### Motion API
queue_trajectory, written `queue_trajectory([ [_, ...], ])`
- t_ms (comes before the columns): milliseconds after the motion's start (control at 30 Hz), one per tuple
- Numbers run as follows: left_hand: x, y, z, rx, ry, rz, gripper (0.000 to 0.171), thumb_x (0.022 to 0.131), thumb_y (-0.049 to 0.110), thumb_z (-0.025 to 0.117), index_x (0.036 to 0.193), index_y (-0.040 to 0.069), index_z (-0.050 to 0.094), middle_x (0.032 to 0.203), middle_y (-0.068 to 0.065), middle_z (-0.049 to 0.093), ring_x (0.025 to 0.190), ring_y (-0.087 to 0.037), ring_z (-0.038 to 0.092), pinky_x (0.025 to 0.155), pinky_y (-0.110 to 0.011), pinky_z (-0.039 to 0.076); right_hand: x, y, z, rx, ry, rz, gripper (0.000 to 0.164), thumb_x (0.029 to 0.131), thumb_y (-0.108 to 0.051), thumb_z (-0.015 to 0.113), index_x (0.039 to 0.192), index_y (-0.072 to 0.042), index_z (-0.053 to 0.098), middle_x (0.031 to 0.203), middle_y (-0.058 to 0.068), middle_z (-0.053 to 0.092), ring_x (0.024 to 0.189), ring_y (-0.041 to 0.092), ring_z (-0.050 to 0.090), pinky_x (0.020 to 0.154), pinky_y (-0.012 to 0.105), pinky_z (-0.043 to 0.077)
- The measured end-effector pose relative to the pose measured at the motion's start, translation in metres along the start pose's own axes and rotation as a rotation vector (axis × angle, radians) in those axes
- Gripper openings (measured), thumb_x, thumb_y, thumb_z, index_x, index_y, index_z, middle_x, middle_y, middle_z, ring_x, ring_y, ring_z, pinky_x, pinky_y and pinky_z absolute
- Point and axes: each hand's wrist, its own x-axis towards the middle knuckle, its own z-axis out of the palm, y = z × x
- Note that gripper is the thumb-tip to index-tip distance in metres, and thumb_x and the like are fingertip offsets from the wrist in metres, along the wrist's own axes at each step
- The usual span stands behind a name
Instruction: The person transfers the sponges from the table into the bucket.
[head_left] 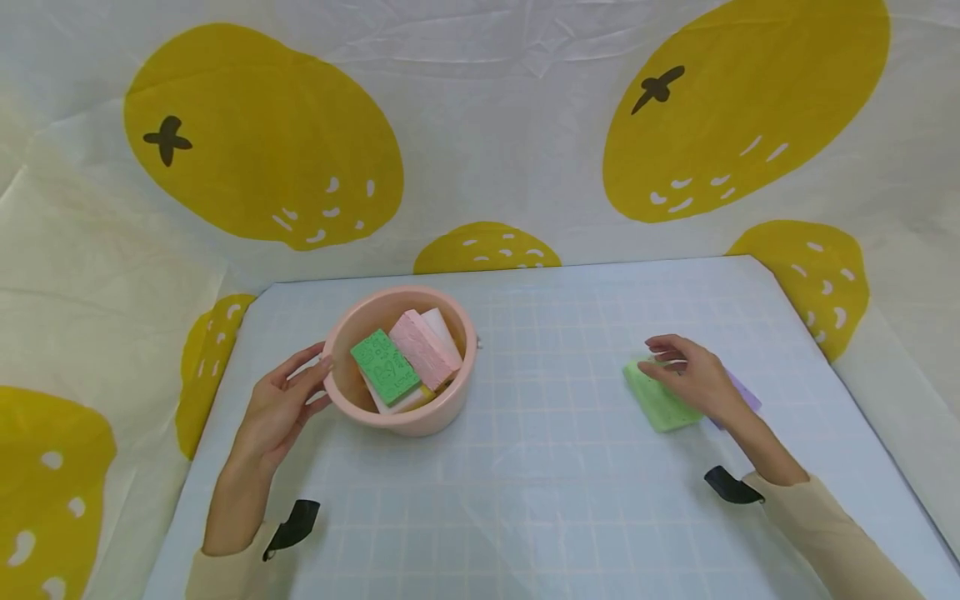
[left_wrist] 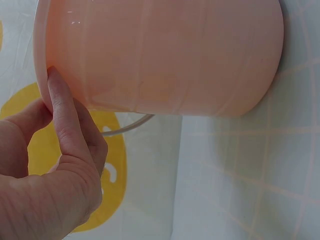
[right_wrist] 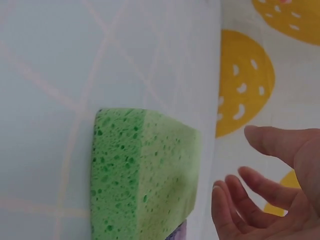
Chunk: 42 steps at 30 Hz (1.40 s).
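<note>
A pink bucket stands on the left part of the table with several sponges inside, among them a green sponge and a pink sponge. My left hand pinches the bucket's rim between thumb and fingers, which the left wrist view shows close up on the bucket's wall. Over on the right, my right hand hovers above a light green sponge, its fingers loosely bent and holding nothing. In the right wrist view a gap separates the fingers from this porous sponge.
A purple sponge lies beside the light green one, partly hidden by the right hand. The table has a pale grid cover. Behind it hangs a white cloth with yellow fruit shapes.
</note>
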Motion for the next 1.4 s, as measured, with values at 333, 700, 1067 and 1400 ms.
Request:
queue_trajectory([
  [333,-0.001,-0.001,-0.001,-0.007,-0.006,0.003,0.081,0.090,0.040,0.079,0.156,0.011,0.042,0.116,0.012,0.071,0.099,-0.008,0.069,0.086,-0.025,0.059,-0.011,0.015,0.000,-0.118,0.041,0.015,0.051,0.095,-0.017,0.076,0.133,0.011,0.057,0.125,0.033,0.062,0.104,0.047,0.065,0.087,0.060,0.055],
  [700,0.000,-0.003,-0.002,-0.005,-0.012,0.007,0.081,0.091,0.040,0.078,0.157,0.012,0.042,0.117,0.011,0.071,0.099,-0.008,0.069,0.086,-0.024,0.059,-0.007,0.017,0.002,-0.258,-0.076,0.088,0.067,0.093,-0.022,0.078,0.137,0.019,0.049,0.126,0.039,0.057,0.108,0.049,0.059,0.088,0.060,0.054],
  [1067,-0.001,-0.003,-0.001,-0.014,-0.014,0.021,0.079,0.091,0.038,0.078,0.156,0.011,0.042,0.116,0.011,0.071,0.098,-0.008,0.069,0.086,-0.025,0.059,0.000,0.007,0.001,-0.211,-0.071,0.089,0.060,0.089,-0.017,0.082,0.129,0.014,0.050,0.120,0.037,0.057,0.107,0.050,0.055,0.093,0.063,0.049],
  [1400,0.001,-0.001,-0.001,-0.006,-0.010,0.011,0.081,0.090,0.040,0.079,0.157,0.011,0.042,0.116,0.011,0.071,0.098,-0.008,0.068,0.086,-0.024,0.059,0.004,-0.002,-0.003,-0.143,-0.084,0.033,0.041,0.093,-0.010,0.076,0.128,0.004,0.058,0.120,0.030,0.065,0.101,0.045,0.068,0.088,0.058,0.057],
])
